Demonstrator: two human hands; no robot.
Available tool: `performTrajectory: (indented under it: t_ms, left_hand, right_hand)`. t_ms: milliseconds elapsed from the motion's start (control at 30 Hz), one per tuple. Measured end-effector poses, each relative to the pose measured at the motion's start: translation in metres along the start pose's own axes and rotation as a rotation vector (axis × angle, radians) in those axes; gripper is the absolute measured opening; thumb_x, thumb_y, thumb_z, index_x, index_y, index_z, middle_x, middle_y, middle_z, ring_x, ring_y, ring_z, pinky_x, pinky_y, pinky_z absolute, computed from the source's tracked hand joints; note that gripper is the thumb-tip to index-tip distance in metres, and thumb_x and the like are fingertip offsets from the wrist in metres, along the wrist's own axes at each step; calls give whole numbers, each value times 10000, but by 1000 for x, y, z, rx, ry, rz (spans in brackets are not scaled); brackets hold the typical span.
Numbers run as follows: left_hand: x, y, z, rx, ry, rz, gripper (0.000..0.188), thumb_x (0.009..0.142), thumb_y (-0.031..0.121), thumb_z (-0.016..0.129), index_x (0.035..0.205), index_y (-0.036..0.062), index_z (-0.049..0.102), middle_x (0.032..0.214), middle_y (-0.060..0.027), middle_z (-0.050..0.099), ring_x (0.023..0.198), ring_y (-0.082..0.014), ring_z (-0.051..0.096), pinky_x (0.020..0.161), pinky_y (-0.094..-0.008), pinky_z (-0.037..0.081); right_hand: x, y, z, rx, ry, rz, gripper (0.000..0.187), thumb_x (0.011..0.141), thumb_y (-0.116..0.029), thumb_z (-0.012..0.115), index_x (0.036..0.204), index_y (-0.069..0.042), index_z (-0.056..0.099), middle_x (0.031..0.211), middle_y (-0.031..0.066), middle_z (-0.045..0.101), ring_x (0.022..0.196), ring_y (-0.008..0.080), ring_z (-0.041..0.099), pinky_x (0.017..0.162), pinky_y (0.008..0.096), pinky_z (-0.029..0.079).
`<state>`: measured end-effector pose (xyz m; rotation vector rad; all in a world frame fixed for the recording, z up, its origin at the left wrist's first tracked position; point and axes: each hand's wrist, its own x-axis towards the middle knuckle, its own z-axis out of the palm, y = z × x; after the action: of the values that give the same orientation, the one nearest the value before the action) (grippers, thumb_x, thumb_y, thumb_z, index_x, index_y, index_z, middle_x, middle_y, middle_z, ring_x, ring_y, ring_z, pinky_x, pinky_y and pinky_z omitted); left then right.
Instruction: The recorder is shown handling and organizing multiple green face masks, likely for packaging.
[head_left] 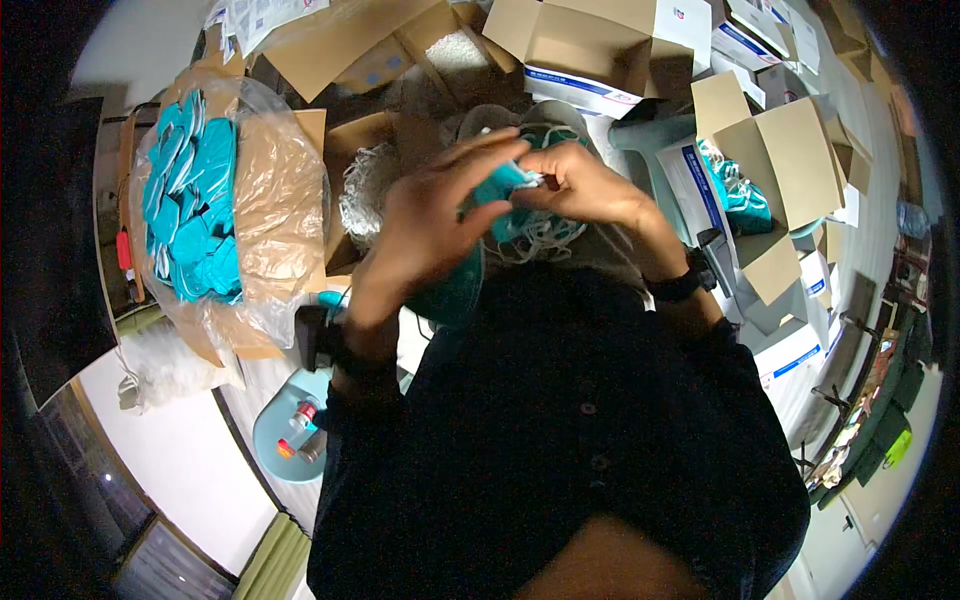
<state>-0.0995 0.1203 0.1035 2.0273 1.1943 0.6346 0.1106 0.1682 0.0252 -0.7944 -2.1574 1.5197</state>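
The small teal fabric piece [497,186] is up between the two hands, in front of the chest, and I see it slightly blurred. Its whitish end sits at the fingertips of the right hand [572,182], whose thumb and forefinger are pinching it there. The left hand [430,222] has its thumb well apart from its fingers, with the piece showing in the gap between them; I can't tell from here whether that hand touches it. Just below the fingers I make out a heap of white cords [548,238] over more teal fabric.

Farther out, on my left, white strands [364,195] fill a cardboard box near the left forearm, and beyond them a clear plastic bag [280,190] lines a carton full of teal pieces [205,215]. On my right, past the right wrist, an open carton [785,160] holds teal pieces with white cords. Above the hands stands another open box [582,65].
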Motion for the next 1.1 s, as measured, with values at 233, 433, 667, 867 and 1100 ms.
performTrajectory:
  t_ms: [233, 433, 667, 867, 1100]
  left_hand:
    - [5, -51, 31, 8, 85, -71, 179, 880, 216, 590, 907, 42, 622, 814, -164, 633, 773, -345, 625, 676, -401, 476]
    - [-8, -69, 43, 53, 350, -352, 265, 902, 302, 582, 838, 47, 622, 726, -156, 616, 670, -340, 620, 613, -395, 468]
    - [-6, -113, 63, 67, 504, -663, 395, 862, 397, 611, 747, 19, 632, 687, -161, 620, 589, -282, 601, 581, -393, 459]
    - [-31, -199, 56, 183, 809, -733, 362, 876, 350, 584, 747, 19, 652, 684, -131, 631, 581, -230, 577, 582, -353, 462]
    - [-64, -216, -20, -275, 713, -603, 250, 829, 192, 685, 681, -1, 629, 654, 10, 586, 593, -104, 493, 599, -280, 430]
  right_hand:
    - [-8, 22, 14, 378, 26, 34, 112, 857, -73, 654, 930, -37, 576, 812, -22, 539, 788, 30, 478, 687, 205, 413]
    - [-16, 1, 36, 218, 86, 349, 90, 880, -113, 615, 861, -25, 607, 781, 78, 619, 737, 168, 603, 673, 295, 484]
    - [-25, -7, 63, -454, 326, -66, 66, 855, -107, 610, 814, -55, 604, 709, 88, 610, 615, 251, 616, 534, 359, 474]
    - [-44, -30, 68, -479, 263, 117, 133, 876, -125, 587, 757, -66, 578, 659, 71, 568, 545, 194, 558, 491, 345, 424]
    - [-97, -29, 47, 433, -94, 326, 275, 946, -273, 511, 784, -64, 586, 713, 48, 577, 584, 107, 477, 563, 294, 414]
